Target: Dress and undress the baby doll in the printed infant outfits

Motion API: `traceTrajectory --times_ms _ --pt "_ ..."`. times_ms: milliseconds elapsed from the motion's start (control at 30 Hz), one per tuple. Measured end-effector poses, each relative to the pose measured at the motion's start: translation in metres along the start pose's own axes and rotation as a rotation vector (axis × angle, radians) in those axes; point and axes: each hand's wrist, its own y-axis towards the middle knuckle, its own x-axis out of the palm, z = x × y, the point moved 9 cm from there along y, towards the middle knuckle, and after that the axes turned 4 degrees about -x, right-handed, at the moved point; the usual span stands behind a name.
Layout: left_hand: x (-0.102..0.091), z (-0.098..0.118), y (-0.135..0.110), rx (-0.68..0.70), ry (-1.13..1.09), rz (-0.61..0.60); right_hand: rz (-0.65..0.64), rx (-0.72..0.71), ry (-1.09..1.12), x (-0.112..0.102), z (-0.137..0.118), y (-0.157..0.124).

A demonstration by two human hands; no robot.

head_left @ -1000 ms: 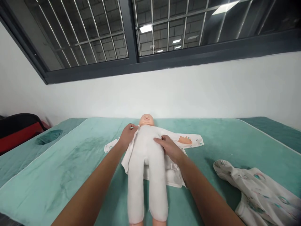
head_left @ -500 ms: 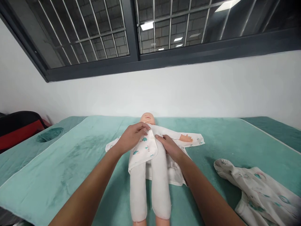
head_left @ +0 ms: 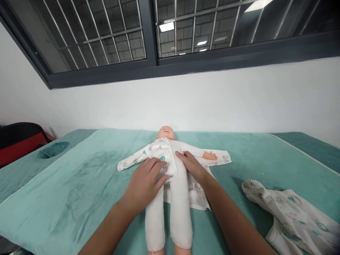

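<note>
A baby doll (head_left: 172,198) with a white cloth body lies on its back on a teal padded table (head_left: 79,184), head toward the wall. A white printed baby top (head_left: 156,152) lies under it, and its left panel is folded over the doll's chest. My left hand (head_left: 145,182) lies flat and open on the lower edge of that panel, at the doll's belly. My right hand (head_left: 191,166) rests open on the doll's right side, fingers pressing the other panel, which is spread out beneath it.
A second printed white garment (head_left: 289,212) lies crumpled at the table's right front. A black and red bag (head_left: 18,143) sits at the far left. A round face hole (head_left: 51,149) is in the padding at left. A white wall and barred window stand behind.
My left hand drew the left panel of the top over the doll's chest, then slid down to its lower edge. My right hand stayed at the doll's side.
</note>
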Motion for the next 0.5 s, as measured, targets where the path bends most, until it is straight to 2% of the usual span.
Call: traceTrajectory --times_ms 167,267,500 --pt "0.015 -0.034 -0.053 -0.152 -0.116 0.057 -0.034 0.063 0.073 0.005 0.0 -0.003" --pt "0.021 -0.041 -0.066 -0.223 -0.211 0.078 -0.03 0.087 0.097 0.006 -0.003 -0.006" --pt "0.027 -0.044 -0.088 -0.26 -0.374 0.059 -0.017 0.075 0.074 0.004 -0.002 -0.005"
